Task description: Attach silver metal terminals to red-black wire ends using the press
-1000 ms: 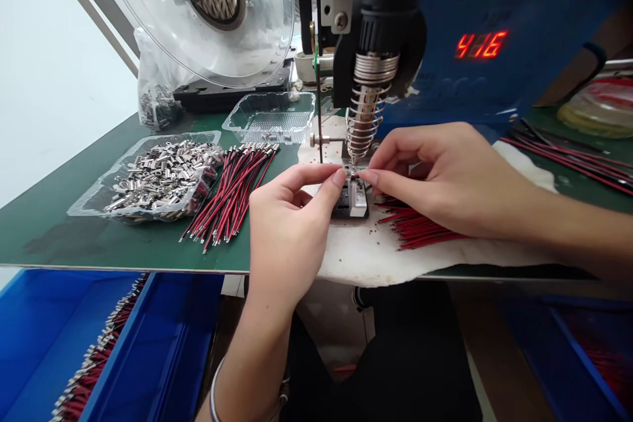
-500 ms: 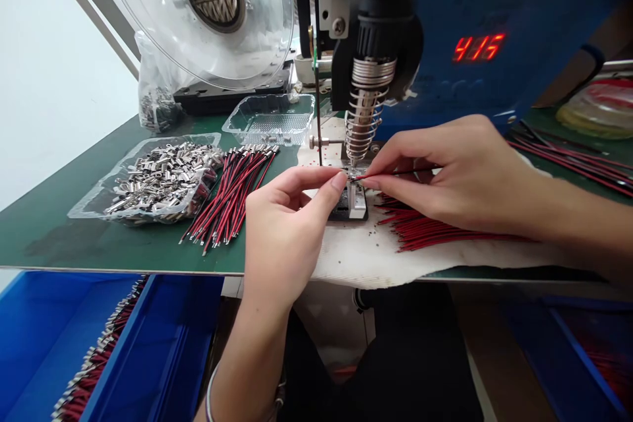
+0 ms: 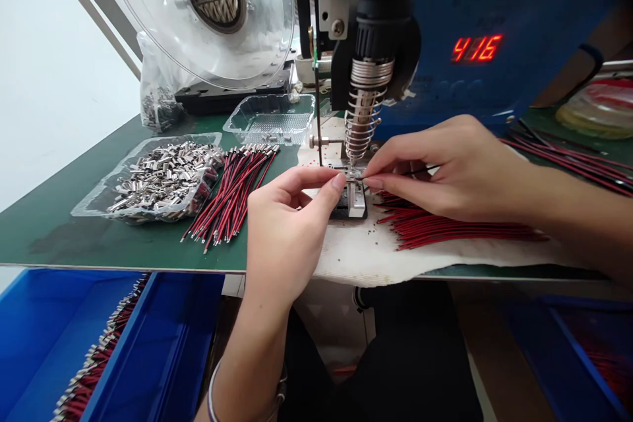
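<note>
My left hand (image 3: 289, 227) pinches a small metal part at the small fixture (image 3: 352, 200), thumb and forefinger pressed together just left of the soldering tip (image 3: 355, 161). My right hand (image 3: 445, 168) pinches a thin red-and-black wire (image 3: 420, 171) and holds its end under the same tip; the two hands' fingertips nearly touch. A coiled spring guard (image 3: 364, 115) hangs above them. Under my right hand a bundle of red wires (image 3: 455, 231) lies on a white cloth (image 3: 361, 254).
A clear tray of small metal terminals (image 3: 158, 175) and a bundle of finished red-black wires (image 3: 232, 194) lie at the left on the green mat. An empty clear tray (image 3: 270, 119) and a solder reel (image 3: 212, 6) stand behind. The blue machine shows 416 (image 3: 476, 48). Blue bins (image 3: 99, 343) sit below.
My right hand has drawn back slightly to the right, uncovering more of the red wire bundle. The display went from 416 to 415 and back to 416. My left hand has barely moved.
</note>
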The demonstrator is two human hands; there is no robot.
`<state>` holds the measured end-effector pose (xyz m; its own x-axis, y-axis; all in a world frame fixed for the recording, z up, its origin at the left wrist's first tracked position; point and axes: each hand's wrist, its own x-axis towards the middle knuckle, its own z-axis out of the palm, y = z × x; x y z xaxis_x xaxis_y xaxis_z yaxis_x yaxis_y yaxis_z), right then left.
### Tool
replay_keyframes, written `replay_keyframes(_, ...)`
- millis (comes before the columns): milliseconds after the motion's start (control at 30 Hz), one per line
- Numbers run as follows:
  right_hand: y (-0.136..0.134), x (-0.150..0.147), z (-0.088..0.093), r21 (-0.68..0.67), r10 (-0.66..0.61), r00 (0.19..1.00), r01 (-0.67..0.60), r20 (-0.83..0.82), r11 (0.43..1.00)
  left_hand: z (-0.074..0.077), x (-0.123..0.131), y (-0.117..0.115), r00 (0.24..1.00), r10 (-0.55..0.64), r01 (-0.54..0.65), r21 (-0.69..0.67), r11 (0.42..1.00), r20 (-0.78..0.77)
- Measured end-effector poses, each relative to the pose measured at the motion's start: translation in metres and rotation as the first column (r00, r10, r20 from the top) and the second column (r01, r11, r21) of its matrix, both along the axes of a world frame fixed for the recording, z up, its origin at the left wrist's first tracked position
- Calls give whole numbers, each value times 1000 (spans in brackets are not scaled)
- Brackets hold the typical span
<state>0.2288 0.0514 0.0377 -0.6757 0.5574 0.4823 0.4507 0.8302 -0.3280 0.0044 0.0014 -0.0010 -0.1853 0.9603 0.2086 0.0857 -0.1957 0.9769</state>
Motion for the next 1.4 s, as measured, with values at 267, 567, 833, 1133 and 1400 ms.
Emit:
replay_keyframes(267,1,0,2,-85,-10,1000,11,17,996,2,1,-1,1000,-8,7,-18,1000,-28)
replay_keyframes(567,-2,-3,1,-72,-31,999,32,5,997,-1,0,0,999,-27,27,8,1000,-33)
replay_keyframes(833,-3,-4,3,-74,-64,998,64,3,995,0,2,1,991,2,-13,74,997,136)
replay_keyframes(1133,-2,-4,3,-65,-45,999,46,7,997,-1,2,-1,996,-9,4,52,999,91)
replay_keyframes(1400,-2,-3,2,-60,-49,999,51,21,997,0,2,1,995,1,-5,44,999,99)
